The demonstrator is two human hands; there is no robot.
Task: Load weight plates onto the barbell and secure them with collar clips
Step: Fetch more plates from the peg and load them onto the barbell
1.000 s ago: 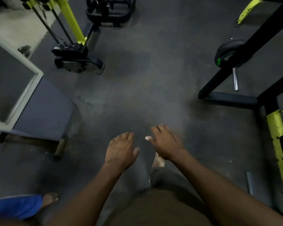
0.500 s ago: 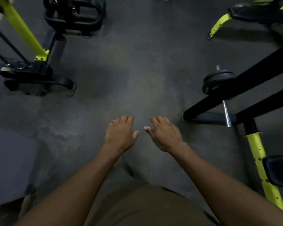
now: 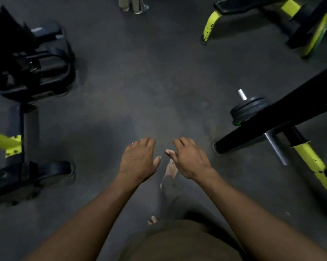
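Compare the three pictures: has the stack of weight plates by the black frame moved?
No. The weight plates stay on the same post behind the black frame beam; only the head camera has shifted, sliding both together across the view.

- Dim indoor light; dark grey rubber floor [image 3: 140, 81] palest at centre, murky twd corners.
- Black-and-yellow machine frame [image 3: 17, 147], near left: motion-blurred.
- Wide-angle bending at edges; soft focus throughout.
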